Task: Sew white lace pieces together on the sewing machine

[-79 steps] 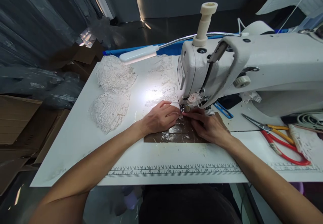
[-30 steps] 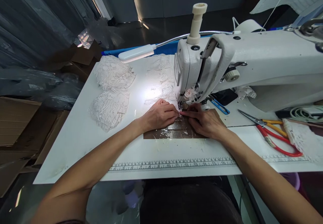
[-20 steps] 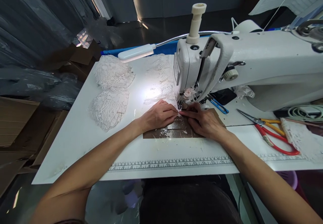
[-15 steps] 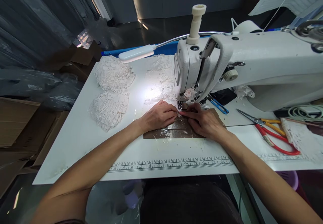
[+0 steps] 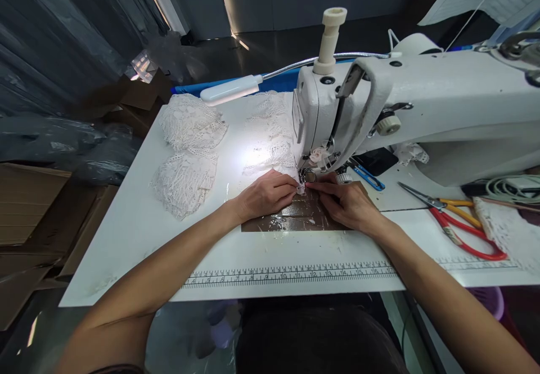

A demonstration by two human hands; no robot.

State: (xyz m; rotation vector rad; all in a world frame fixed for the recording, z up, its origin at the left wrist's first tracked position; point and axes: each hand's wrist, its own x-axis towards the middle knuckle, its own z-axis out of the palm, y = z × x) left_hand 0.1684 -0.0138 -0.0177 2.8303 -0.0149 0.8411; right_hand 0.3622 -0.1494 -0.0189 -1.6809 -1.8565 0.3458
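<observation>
A white sewing machine (image 5: 320, 109) stands over the table, its presser foot (image 5: 302, 175) down near my fingers. A small end of white lace (image 5: 301, 189) lies just in front of the foot. My left hand (image 5: 270, 193) has its fingers closed on the lace from the left. From the other side, my right hand (image 5: 346, 198) pinches the lace edge between finger and thumb, close to the needle area. Beyond my left hand, more white lace (image 5: 272, 138) spreads behind the foot under the lamp's light. Brown tape (image 5: 295, 219) covers the machine bed beneath both hands.
Two bunched lace pieces (image 5: 185, 180) rest at the left. A lamp (image 5: 231, 90) reaches over the table. To the right are red-and-yellow-handled scissors (image 5: 459, 219), blue snips (image 5: 368, 176), a dark phone (image 5: 378, 162) and a lace scrap (image 5: 508, 239). A printed ruler (image 5: 291, 275) runs along the front edge.
My right hand has shifted slightly right, and more of the lace end shows between my fingers. The left hand stays almost in place. The whole view has drifted a little.
</observation>
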